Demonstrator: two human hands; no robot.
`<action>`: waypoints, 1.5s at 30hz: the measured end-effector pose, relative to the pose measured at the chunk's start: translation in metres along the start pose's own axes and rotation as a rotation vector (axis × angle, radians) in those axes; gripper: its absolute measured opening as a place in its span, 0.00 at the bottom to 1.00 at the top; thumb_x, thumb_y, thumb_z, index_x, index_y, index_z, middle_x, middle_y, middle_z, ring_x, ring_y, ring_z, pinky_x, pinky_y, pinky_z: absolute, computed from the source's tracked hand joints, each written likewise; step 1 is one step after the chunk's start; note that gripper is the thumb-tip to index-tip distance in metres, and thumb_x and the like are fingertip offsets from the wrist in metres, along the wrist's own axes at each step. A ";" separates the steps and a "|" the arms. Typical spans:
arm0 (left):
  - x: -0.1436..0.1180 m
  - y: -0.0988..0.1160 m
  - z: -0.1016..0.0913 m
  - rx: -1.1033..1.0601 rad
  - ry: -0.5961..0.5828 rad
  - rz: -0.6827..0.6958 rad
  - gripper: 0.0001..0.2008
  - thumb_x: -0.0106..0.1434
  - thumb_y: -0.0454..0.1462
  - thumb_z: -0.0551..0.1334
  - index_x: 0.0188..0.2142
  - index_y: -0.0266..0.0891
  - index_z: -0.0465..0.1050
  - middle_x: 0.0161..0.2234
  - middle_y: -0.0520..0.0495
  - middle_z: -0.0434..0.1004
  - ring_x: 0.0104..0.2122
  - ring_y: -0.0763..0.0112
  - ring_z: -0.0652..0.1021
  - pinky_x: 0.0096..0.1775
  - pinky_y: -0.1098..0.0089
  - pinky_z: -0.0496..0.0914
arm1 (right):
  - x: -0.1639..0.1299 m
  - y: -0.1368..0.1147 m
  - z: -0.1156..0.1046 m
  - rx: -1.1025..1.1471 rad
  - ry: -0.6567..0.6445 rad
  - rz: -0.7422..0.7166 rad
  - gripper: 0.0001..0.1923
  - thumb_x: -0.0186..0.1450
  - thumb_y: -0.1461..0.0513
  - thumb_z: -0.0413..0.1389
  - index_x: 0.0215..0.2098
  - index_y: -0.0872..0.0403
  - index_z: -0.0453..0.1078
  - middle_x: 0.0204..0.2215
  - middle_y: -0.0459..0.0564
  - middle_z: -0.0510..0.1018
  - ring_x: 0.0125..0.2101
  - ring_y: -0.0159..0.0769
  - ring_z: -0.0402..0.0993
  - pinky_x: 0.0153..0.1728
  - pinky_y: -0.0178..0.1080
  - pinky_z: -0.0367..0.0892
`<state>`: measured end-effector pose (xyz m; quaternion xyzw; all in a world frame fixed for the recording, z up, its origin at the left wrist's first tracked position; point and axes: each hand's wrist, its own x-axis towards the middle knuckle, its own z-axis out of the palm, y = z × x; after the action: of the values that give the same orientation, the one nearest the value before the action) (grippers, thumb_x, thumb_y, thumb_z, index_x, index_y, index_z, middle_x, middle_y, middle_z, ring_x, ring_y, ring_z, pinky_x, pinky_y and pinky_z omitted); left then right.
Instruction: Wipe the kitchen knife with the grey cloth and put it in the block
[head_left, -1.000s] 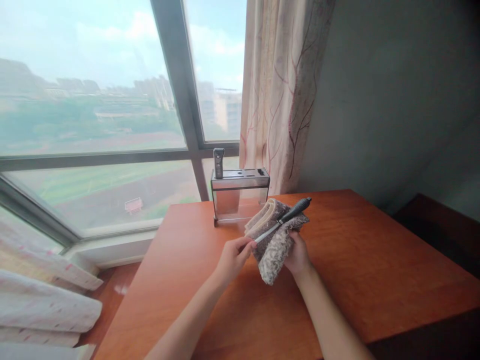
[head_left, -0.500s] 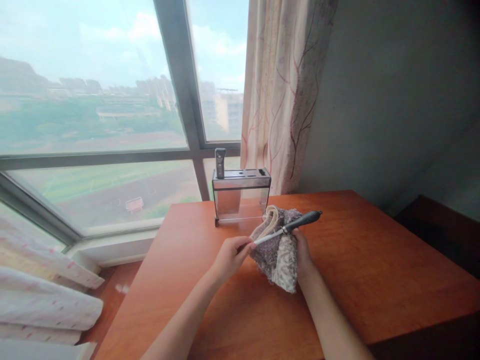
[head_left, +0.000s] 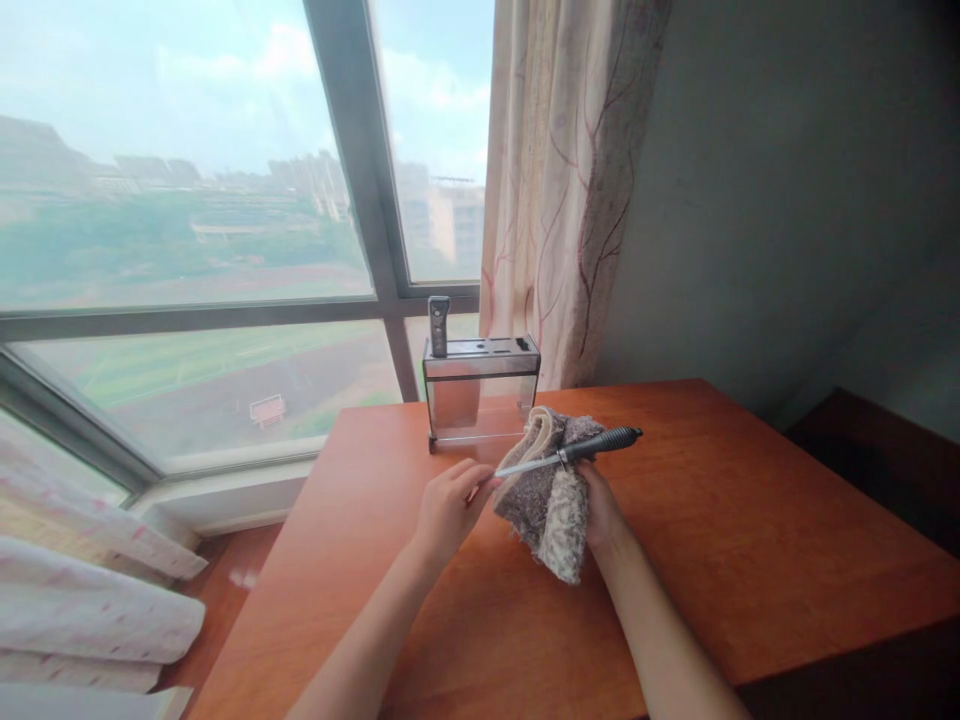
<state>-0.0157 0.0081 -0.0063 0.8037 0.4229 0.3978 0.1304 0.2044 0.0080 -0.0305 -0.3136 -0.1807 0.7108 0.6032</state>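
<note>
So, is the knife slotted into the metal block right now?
No, the knife lies across the cloth held in the right hand.

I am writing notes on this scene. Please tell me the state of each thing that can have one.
Sharpening rod: lifted, lying across the cloth.
Cloth: bunched, held up.
Left hand: pinching the rod tip.
Right hand: gripping the cloth.
Knife holder: upright, one handle sticking out.
Curtain: drawn aside.

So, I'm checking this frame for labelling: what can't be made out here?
Head view only:
- Right hand: its grip is hidden behind the cloth.
- Sharpening rod: its tip is covered by the left hand.
- Knife block: whatever its one handle belongs to sits inside, unseen.
</note>
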 end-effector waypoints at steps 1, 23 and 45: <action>-0.001 0.000 0.001 0.009 0.016 0.000 0.10 0.67 0.40 0.56 0.36 0.38 0.73 0.28 0.49 0.71 0.26 0.75 0.69 0.29 0.76 0.64 | 0.000 0.000 0.002 0.020 0.019 0.021 0.11 0.52 0.55 0.62 0.31 0.51 0.73 0.27 0.46 0.82 0.30 0.43 0.79 0.36 0.44 0.74; 0.010 0.007 -0.017 -0.199 -0.234 -0.056 0.15 0.66 0.42 0.56 0.30 0.35 0.75 0.24 0.50 0.72 0.25 0.75 0.69 0.28 0.76 0.61 | -0.002 -0.006 -0.009 -0.006 0.062 0.012 0.10 0.44 0.60 0.62 0.27 0.52 0.74 0.26 0.47 0.81 0.30 0.41 0.78 0.35 0.42 0.73; 0.004 0.013 0.005 -0.129 -0.003 -0.230 0.15 0.65 0.44 0.56 0.32 0.36 0.75 0.24 0.49 0.73 0.23 0.73 0.69 0.27 0.74 0.61 | -0.007 -0.005 0.021 0.014 0.033 -0.092 0.15 0.55 0.54 0.61 0.38 0.52 0.75 0.35 0.47 0.82 0.38 0.44 0.77 0.41 0.44 0.72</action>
<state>-0.0032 0.0040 -0.0003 0.7406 0.4856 0.4053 0.2270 0.1949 0.0050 -0.0106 -0.3123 -0.1797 0.6784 0.6402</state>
